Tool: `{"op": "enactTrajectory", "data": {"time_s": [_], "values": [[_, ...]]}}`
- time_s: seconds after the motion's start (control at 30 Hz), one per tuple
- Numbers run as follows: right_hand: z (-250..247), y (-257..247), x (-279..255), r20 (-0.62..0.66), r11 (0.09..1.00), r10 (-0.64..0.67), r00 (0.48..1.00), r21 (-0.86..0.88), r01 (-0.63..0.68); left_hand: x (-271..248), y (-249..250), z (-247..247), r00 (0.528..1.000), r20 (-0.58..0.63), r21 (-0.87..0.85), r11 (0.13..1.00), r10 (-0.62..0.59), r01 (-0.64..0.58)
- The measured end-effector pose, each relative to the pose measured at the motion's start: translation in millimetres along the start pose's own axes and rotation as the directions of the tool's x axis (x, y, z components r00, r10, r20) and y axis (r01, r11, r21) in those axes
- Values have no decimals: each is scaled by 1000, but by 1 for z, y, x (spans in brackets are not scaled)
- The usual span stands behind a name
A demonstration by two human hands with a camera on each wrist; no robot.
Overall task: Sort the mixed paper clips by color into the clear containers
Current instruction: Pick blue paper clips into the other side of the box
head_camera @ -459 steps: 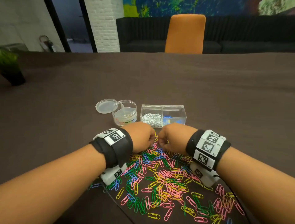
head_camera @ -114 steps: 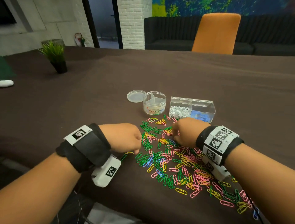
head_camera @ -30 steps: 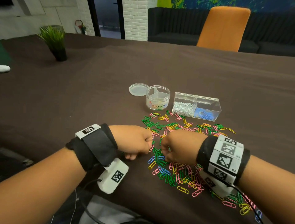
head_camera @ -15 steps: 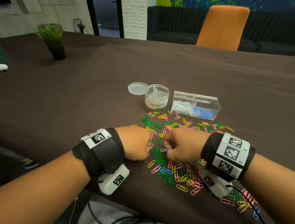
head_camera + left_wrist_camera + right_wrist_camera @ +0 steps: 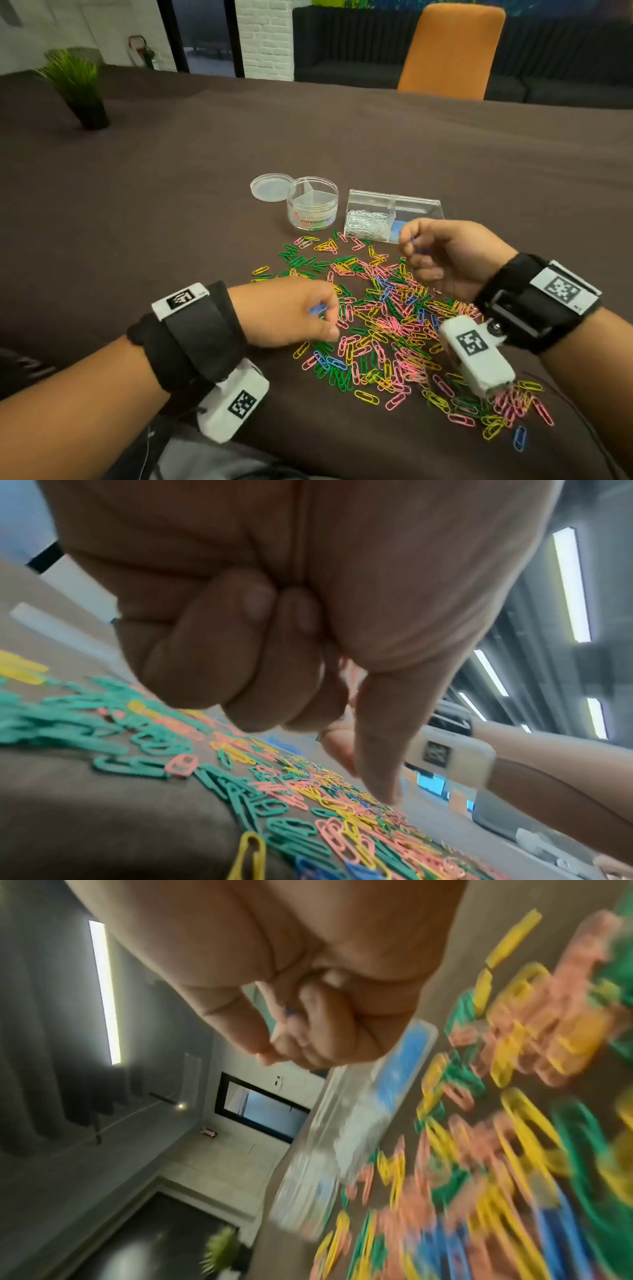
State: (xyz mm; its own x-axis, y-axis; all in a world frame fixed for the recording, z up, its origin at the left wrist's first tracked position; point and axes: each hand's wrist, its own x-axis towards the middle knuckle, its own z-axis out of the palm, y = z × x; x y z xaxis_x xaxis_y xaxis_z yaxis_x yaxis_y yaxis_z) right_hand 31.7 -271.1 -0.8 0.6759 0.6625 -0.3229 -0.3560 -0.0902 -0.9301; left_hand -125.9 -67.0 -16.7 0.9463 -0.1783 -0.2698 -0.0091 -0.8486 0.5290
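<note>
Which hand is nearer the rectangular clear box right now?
Right. The right hand, pinching a blue paper clip, is raised beside the rectangular clear box at its blue compartment. The left hand is back over the mixed pile, holding another blue clip.

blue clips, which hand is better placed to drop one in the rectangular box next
Right. The right hand is raised beside the clear rectangular box, pinching a blue clip near its blue compartment. The left hand also holds a blue clip but sits low over the pile, farther from the box.
</note>
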Motion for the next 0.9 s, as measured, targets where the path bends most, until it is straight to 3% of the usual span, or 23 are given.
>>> {"op": "enactTrajectory", "data": {"time_s": [0.07,0.13,0.2,0.27,0.3,0.37,0.47,0.53,0.6,0.67,0.77,0.83,0.9], "values": [[-17,-14,13,-183,996,-41,982,-80,27,-1,9,1,1000,0,124,992,16,-16],[-28,-33,29,-342,987,-120,932,-144,74,1,17,2,999,-46,201,980,16,-7],[-32,-50,47,-394,940,-236,889,-326,105,4,22,3,997,-73,252,968,15,3],[-32,-60,63,-320,701,-386,865,-711,49,5,25,5,999,-51,272,962,6,8],[-31,-62,71,-299,572,-436,849,-820,4,6,25,6,999,-35,273,962,-2,11],[-29,-62,81,-290,433,-444,848,-898,-80,6,26,7,1000,-8,264,965,-11,13],[-25,-54,85,-208,222,-360,910,-966,-132,7,29,8,999,41,279,960,-10,-2],[-22,-51,82,-171,151,-366,915,-981,-122,8,31,10,998,66,334,943,-21,-2],[-20,-45,70,-104,67,-451,886,-994,-83,10,29,12,996,85,367,930,-41,7],[-18,-35,52,34,-9,-467,883,-999,34,13,26,15,994,101,375,927,-46,5],[-17,-14,17,193,-52,-235,953,-981,187,15,23,15,992,121,347,938,-46,1],[-21,-1,-2,204,-70,-97,974,-978,198,13,20,7,992,117,267,964,-42,9],[-26,7,-16,198,-102,-45,979,-976,193,11,11,-5,996,80,127,992,-32,22]]}}
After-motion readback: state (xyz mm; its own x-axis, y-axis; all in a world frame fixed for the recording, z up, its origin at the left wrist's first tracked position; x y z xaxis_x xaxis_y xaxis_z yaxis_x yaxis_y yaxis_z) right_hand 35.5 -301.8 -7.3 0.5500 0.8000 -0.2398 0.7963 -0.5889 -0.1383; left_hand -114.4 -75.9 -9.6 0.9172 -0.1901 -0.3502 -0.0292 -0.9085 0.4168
